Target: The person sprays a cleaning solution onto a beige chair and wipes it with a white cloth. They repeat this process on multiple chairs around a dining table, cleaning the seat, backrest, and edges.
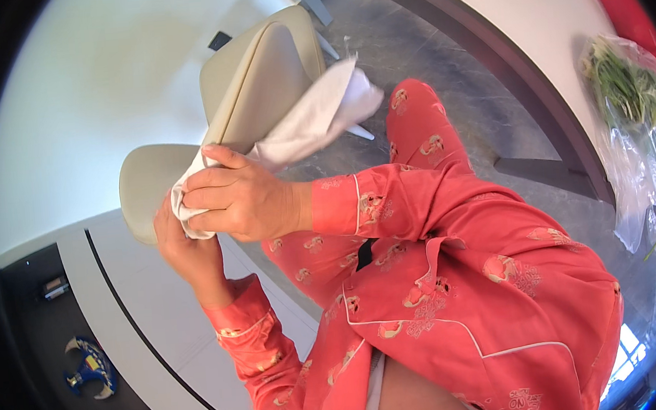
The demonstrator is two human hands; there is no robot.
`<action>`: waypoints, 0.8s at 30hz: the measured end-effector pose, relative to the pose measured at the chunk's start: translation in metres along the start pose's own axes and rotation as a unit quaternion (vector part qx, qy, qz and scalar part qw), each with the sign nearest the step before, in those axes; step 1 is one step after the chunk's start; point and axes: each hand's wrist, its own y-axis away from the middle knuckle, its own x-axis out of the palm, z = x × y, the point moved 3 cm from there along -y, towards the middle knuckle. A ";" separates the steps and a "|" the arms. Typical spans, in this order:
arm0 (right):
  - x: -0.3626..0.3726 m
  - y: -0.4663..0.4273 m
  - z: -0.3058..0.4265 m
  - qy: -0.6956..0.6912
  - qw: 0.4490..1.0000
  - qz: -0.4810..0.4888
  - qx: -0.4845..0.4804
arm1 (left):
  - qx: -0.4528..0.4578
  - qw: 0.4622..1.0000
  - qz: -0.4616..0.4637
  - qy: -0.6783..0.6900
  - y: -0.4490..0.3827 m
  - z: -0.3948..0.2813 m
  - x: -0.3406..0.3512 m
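Note:
A white cloth [309, 117] is bunched in both hands, and its loose end hangs out to the right, slightly blurred. My right hand [241, 197] wraps its fingers over the bunched part. Beneath it, my left hand [179, 240] grips the same bunch, its fingers partly hidden by the cloth and the right hand. Just past the hands stands a beige upholstered chair [263, 77], its backrest edge close to my right thumb. Whether the cloth touches the chair, I cannot tell.
Another beige seat [150, 181] is left of the hands. A white cabinet [156, 299] with a dark recess [32, 338] stands lower left, a blue ornament [92, 368] in it. To the right, a clear plastic bag of green vegetables [631, 94] lies on a pale tabletop [528, 27].

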 end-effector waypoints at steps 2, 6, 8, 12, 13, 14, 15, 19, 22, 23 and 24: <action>-0.006 0.000 -0.014 0.006 1.000 0.016 -0.014 | -0.012 1.000 0.004 0.015 -0.001 -0.003 0.000; -0.021 -0.003 -0.038 0.018 1.000 0.022 0.006 | -0.097 0.994 0.015 0.054 0.001 -0.009 0.002; -0.032 -0.004 -0.050 0.020 0.999 0.021 0.029 | -0.045 0.999 0.013 0.017 0.001 -0.006 0.002; -0.054 -0.001 -0.094 0.004 0.997 -0.020 0.077 | -0.028 0.999 0.019 -0.021 0.003 -0.009 0.000; -0.058 0.001 -0.106 -0.003 0.995 -0.040 0.091 | -0.039 0.999 0.021 -0.015 0.003 -0.011 0.001; -0.061 0.003 -0.118 0.000 0.994 -0.045 0.103 | -0.051 0.998 0.022 -0.010 0.003 -0.013 0.002; -0.062 0.002 -0.130 0.000 0.993 -0.051 0.111 | -0.064 0.998 0.020 -0.007 0.002 -0.014 0.001; -0.067 0.000 -0.165 -0.020 0.988 -0.072 0.137 | -0.038 0.999 0.031 -0.020 0.001 -0.015 0.000; -0.063 0.007 -0.197 -0.089 0.970 -0.116 0.196 | -0.047 0.998 0.036 -0.017 0.002 -0.016 -0.002; -0.060 0.009 -0.202 -0.116 0.959 -0.137 0.219 | -0.051 0.998 0.036 -0.019 0.002 -0.016 0.000; -0.056 0.011 -0.205 -0.141 0.947 -0.158 0.242 | -0.053 0.998 0.038 -0.021 0.001 -0.015 0.000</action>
